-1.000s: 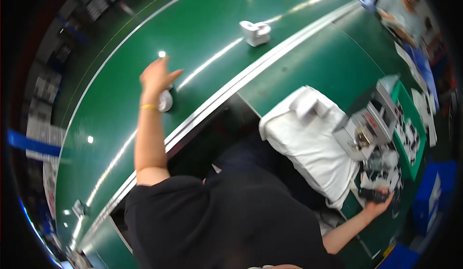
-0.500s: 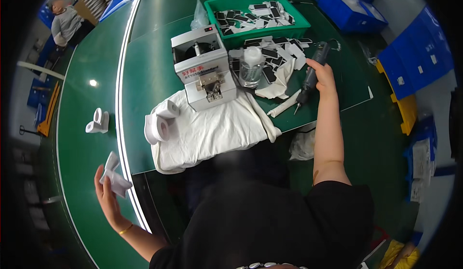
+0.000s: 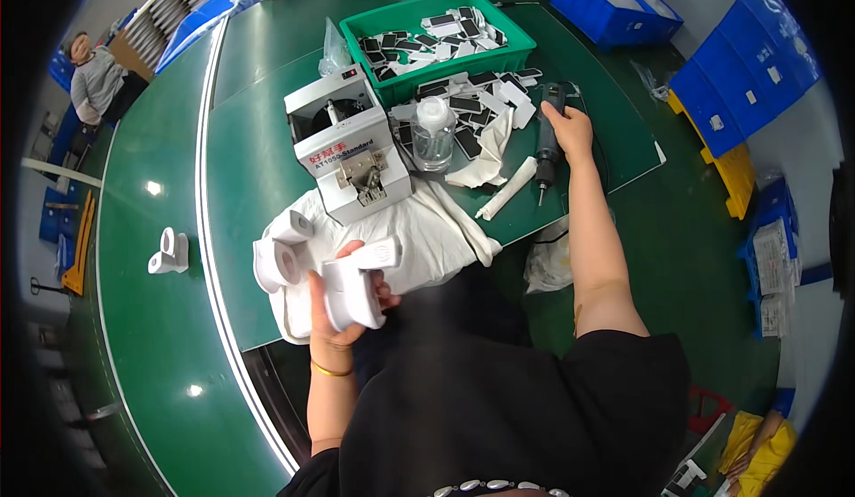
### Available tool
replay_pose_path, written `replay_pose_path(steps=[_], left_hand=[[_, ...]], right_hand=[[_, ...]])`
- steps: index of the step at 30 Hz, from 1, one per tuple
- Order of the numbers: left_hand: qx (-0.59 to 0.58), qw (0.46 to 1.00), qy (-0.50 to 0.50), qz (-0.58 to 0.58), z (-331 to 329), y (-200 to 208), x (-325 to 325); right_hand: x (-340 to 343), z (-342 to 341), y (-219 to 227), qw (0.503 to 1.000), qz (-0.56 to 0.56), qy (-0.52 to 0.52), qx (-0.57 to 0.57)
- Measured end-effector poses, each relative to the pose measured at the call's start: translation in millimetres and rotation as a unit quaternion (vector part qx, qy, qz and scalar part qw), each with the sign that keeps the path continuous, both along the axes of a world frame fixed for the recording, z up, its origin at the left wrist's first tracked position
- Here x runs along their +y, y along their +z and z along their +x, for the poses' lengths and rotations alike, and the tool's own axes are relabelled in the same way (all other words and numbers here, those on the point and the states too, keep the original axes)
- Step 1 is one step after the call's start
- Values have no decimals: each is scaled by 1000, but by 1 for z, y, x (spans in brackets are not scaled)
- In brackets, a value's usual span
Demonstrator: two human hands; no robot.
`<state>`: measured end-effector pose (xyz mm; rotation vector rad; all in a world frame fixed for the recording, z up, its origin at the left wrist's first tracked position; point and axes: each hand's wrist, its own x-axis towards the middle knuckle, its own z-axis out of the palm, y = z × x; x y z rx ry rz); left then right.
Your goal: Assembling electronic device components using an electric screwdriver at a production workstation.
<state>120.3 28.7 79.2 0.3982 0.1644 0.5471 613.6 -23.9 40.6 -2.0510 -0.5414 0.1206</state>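
My left hand (image 3: 329, 332) is wrapped round a white moulded plastic part (image 3: 349, 294), held up over the near edge of the white cloth (image 3: 427, 246). In my right hand (image 3: 574, 130) is a dark electric screwdriver (image 3: 546, 154), its bit pointing down toward the table's right side. A similar white part (image 3: 274, 264) rests on the cloth's left end. Behind the cloth stands a grey-white screw feeder machine (image 3: 343, 158) with a metal pick-up mouth. To its right are a clear bottle (image 3: 434, 145) with a white cap, a crumpled cloth (image 3: 484, 163) and a rolled white cloth (image 3: 509, 187).
A green bin (image 3: 443, 68) of black-and-white flat pieces stands at the back, with more pieces (image 3: 472, 105) heaped before it. Another white part (image 3: 169, 252) sits on the green surface at left. Blue crates (image 3: 614, 7) are far right. Two people are beyond the table.
My left hand has brought the white part from the left green surface across to the cloth. My right hand still grips the screwdriver, now held more upright. The whole view has shifted slightly.
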Motion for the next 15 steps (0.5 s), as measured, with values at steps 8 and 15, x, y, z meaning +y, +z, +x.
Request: replay_pose_path(steps=[8, 15], left_hand=[[84, 993, 64, 49, 5, -8, 7], [79, 994, 55, 55, 7, -9, 6]], right_hand=[[5, -25, 19, 949, -73, -87, -293], [60, -84, 44, 919, -60, 207, -331]])
